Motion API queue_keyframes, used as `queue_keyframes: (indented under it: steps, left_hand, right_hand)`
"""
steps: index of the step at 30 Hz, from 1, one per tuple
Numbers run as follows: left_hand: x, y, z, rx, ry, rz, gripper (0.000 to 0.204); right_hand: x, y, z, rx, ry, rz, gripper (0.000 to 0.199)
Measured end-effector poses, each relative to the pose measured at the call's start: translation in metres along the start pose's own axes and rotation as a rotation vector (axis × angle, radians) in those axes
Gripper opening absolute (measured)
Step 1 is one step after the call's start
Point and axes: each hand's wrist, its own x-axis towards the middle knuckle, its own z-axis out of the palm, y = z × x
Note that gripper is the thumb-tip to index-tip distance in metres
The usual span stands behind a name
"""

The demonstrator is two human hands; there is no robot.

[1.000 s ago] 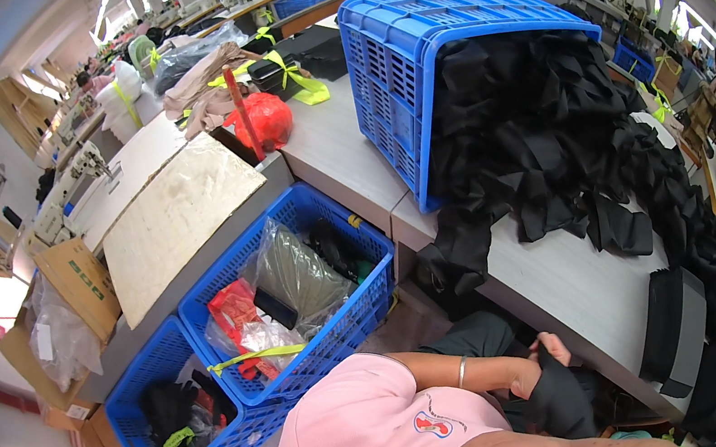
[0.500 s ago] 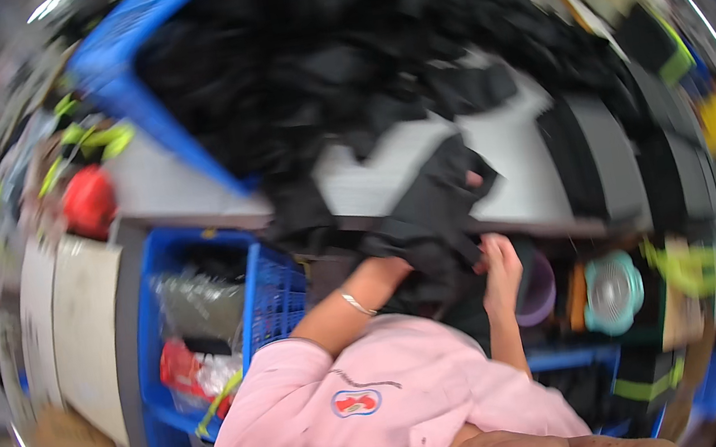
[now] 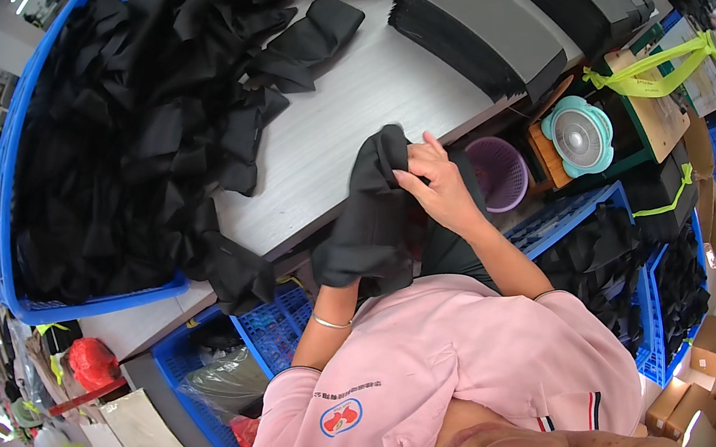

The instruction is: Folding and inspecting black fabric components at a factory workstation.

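A black tube-like cloth piece [image 3: 367, 222] hangs in front of my body at the table's near edge. My left forearm [image 3: 325, 324], with a silver bangle at the wrist, runs into its lower opening, so the fingers of that hand are hidden inside the cloth. At the upper end, my right hand [image 3: 436, 180] pinches the cloth's rim between thumb and fingers, the other fingers partly raised. Many similar black cloth pieces [image 3: 154, 142] lie heaped on the table to the left, some spilling over its near edge.
The grey table [image 3: 297, 177] bears neat stacks of black and grey panels [image 3: 487, 32] on the right. A blue crate [image 3: 16, 262] borders the heap. Below the edge are a purple basket [image 3: 500, 171], a teal fan [image 3: 579, 136] and blue crates [image 3: 180, 358] with bagged items.
The view has swung to the right and steadied. My right hand has come up onto the cloth's upper rim; my left arm remains inside the cloth.
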Motion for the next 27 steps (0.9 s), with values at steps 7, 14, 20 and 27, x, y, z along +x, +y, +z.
queue_keyframes:
  steps: [7, 14, 20, 27]
  left_hand:
    - [-0.039, -0.038, -0.008, -1.410, 0.575, -0.637, 0.042]
    - [-0.079, -0.055, 0.037, -0.983, -0.102, -0.477, 0.045]
    - [-0.051, -0.046, 0.032, -0.790, 0.189, -0.350, 0.042]
    - [-0.051, -0.049, 0.016, -1.227, 0.153, -0.400, 0.039]
  right_hand:
    - [-0.002, -0.021, -0.029, 0.717, -0.095, 0.335, 0.032]
    - [0.038, -0.004, -0.032, 0.960, -0.024, 0.496, 0.029]
    - [0.017, -0.004, -0.039, 0.662, -0.039, 0.280, 0.039]
    - [0.001, -0.005, -0.023, 0.202, -0.156, 0.263, 0.033]
